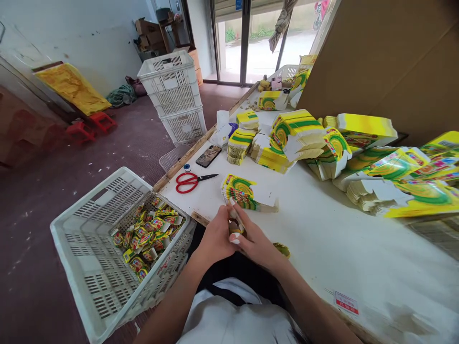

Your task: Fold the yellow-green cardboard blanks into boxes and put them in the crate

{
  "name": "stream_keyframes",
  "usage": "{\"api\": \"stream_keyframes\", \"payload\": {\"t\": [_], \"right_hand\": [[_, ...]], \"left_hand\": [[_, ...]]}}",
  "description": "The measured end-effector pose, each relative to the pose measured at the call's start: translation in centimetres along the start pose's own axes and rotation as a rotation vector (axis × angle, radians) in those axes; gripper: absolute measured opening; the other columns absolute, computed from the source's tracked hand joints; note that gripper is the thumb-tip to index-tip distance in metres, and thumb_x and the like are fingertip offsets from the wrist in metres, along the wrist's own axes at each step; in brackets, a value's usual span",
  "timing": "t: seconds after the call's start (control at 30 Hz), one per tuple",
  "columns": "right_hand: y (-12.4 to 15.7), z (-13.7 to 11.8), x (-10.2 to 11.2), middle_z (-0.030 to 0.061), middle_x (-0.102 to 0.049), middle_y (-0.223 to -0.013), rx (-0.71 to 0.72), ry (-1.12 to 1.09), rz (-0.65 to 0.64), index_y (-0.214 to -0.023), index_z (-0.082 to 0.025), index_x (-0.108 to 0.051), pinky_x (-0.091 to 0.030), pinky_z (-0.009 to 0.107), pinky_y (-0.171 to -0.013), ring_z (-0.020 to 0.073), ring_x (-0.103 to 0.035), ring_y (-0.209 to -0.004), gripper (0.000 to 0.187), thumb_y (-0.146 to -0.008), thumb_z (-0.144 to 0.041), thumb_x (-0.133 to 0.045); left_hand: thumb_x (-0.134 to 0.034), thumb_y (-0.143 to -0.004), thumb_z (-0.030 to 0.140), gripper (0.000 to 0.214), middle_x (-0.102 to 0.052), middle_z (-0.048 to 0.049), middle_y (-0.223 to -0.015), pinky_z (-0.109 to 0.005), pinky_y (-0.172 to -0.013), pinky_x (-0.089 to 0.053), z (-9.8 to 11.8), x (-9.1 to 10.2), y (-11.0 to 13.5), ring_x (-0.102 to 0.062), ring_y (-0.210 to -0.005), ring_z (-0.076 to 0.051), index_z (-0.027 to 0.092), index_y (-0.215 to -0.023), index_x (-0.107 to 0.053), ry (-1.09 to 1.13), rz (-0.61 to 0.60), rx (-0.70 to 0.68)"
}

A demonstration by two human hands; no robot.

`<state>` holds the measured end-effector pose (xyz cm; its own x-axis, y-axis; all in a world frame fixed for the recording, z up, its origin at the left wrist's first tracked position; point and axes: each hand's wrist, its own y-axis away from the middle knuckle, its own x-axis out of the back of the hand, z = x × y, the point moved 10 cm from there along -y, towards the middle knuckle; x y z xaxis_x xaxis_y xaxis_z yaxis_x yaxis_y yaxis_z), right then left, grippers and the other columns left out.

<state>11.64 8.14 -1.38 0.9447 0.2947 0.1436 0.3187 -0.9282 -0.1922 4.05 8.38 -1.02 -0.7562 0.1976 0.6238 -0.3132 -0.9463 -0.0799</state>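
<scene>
Close to the table's near edge, my left hand (pixel 218 234) and my right hand (pixel 253 236) meet with curled fingers around a small yellowish carton (pixel 235 228). My fingers hide most of it. Just beyond them lies a stack of flat yellow-green cartons (pixel 247 192) with white flaps. A small yellow-green piece (pixel 282 249) sits beside my right forearm, partly covered by it. Red-handled scissors (pixel 187 182) rest on the tabletop to the left, blades pointing right.
Left of the table stands a white plastic crate (pixel 89 253) with many small filled cartons (pixel 150 234). A phone (pixel 208 155) and more carton stacks (pixel 297 134) lie farther back on the white table (pixel 322 258). Stacked crates (pixel 175 95) and red stools (pixel 91 128) are on the floor.
</scene>
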Motion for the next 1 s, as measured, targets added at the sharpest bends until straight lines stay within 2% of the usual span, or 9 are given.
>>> {"api": "stream_keyframes", "payload": {"t": [0.1, 0.2, 0.27, 0.33, 0.4, 0.5, 0.6, 0.7, 1.0], "right_hand": [[0.4, -0.7, 0.3, 0.006, -0.052, -0.143, 0.114, 0.116, 0.02, -0.136, -0.028, -0.052, -0.038, 0.044, -0.112, 0.0232, -0.047, -0.134, 0.052, -0.086, -0.015, -0.049], [0.4, 0.9, 2.5, 0.0063, -0.062, -0.133, 0.103, 0.104, 0.22, -0.124, -0.028, -0.064, -0.043, 0.047, -0.108, 0.0236, -0.056, -0.125, 0.046, -0.085, -0.01, -0.046], [0.8, 2.2, 4.7, 0.0063, -0.064, -0.13, 0.054, 0.097, 0.411, -0.125, -0.027, -0.063, -0.043, 0.05, -0.106, 0.0242, -0.058, -0.123, 0.045, -0.085, -0.012, -0.046], [1.1, 2.2, 5.8, 0.006, -0.058, -0.138, 0.069, 0.148, 0.496, -0.131, -0.027, -0.058, -0.042, 0.05, -0.108, 0.024, -0.054, -0.128, 0.049, -0.086, -0.011, -0.045], [1.0, 1.0, 5.2, 0.0053, -0.042, -0.151, 0.157, 0.247, 0.416, -0.14, -0.029, -0.048, -0.04, 0.047, -0.11, 0.0239, -0.044, -0.136, 0.059, -0.085, -0.008, -0.046], [0.8, -0.5, 3.0, 0.0032, -0.029, -0.157, 0.267, 0.382, 0.199, -0.144, -0.033, -0.041, -0.042, 0.044, -0.109, 0.024, -0.035, -0.141, 0.066, -0.084, -0.004, -0.046], [0.6, -0.5, 2.4, 0.0042, -0.037, -0.154, 0.28, 0.453, 0.125, -0.133, -0.034, -0.054, -0.049, 0.043, -0.102, 0.0242, -0.042, -0.137, 0.057, -0.086, -0.003, -0.044], [0.4, 0.1, 2.9, 0.0082, -0.046, -0.147, 0.28, 0.465, 0.111, -0.123, -0.031, -0.062, -0.05, 0.045, -0.1, 0.0251, -0.047, -0.133, 0.048, -0.087, -0.004, -0.045], [0.4, 0.2, 3.5, 0.012, -0.052, -0.135, 0.262, 0.324, 0.037, -0.112, -0.028, -0.066, -0.047, 0.047, -0.1, 0.0266, -0.05, -0.128, 0.032, -0.086, -0.014, -0.053]], "left_hand": [[-0.066, -0.063, 0.015, 0.064, -0.051, -0.0121, -0.114, -0.041, -0.084, -0.049, -0.3, 0.4, -0.1, -0.059, -0.101, -0.026, 0.021, -0.118, -0.033, 0.095, 0.096, 0.01], [-0.078, -0.056, 0.025, 0.083, -0.046, -0.0177, -0.126, -0.045, -0.093, -0.045, -1.8, 2.4, 0.4, -0.053, -0.113, -0.03, 0.018, -0.122, -0.03, 0.094, 0.328, 0.158], [-0.082, -0.052, 0.033, 0.079, -0.054, -0.013, -0.114, -0.045, -0.089, -0.046, -3.3, 3.0, 0.9, -0.058, -0.103, -0.028, 0.018, -0.116, -0.038, 0.146, 0.387, 0.306], [-0.08, -0.056, 0.039, 0.065, -0.06, -0.0042, -0.09, -0.038, -0.076, -0.05, -4.5, 2.4, 0.9, -0.061, -0.085, -0.022, 0.019, -0.107, -0.045, 0.35, 0.334, 0.393], [-0.077, -0.06, 0.038, 0.053, -0.059, 0.0005, -0.078, -0.031, -0.067, -0.05, -5.1, 2.3, 0.9, -0.061, -0.073, -0.018, 0.02, -0.1, -0.047, 0.571, 0.337, 0.411], [-0.079, -0.056, 0.031, 0.054, -0.062, -0.0002, -0.085, -0.028, -0.066, -0.05, -5.9, 3.9, 1.2, -0.061, -0.072, -0.014, 0.021, -0.097, -0.046, 0.754, 0.517, 0.421], [-0.08, -0.054, 0.026, 0.053, -0.064, -0.0024, -0.094, -0.026, -0.066, -0.051, -5.8, 5.0, 1.2, -0.061, -0.073, -0.012, 0.02, -0.096, -0.048, 0.82, 0.596, 0.409], [-0.08, -0.054, 0.024, 0.053, -0.065, -0.0041, -0.099, -0.026, -0.066, -0.051, -5.4, 4.8, 1.0, -0.061, -0.075, -0.012, 0.02, -0.097, -0.05, 0.829, 0.548, 0.399], [-0.077, -0.056, 0.023, 0.049, -0.063, -0.0028, -0.096, -0.021, -0.061, -0.048, -5.4, 5.3, 0.6, -0.057, -0.073, -0.011, 0.02, -0.098, -0.051, 0.74, 0.512, 0.39]]}}
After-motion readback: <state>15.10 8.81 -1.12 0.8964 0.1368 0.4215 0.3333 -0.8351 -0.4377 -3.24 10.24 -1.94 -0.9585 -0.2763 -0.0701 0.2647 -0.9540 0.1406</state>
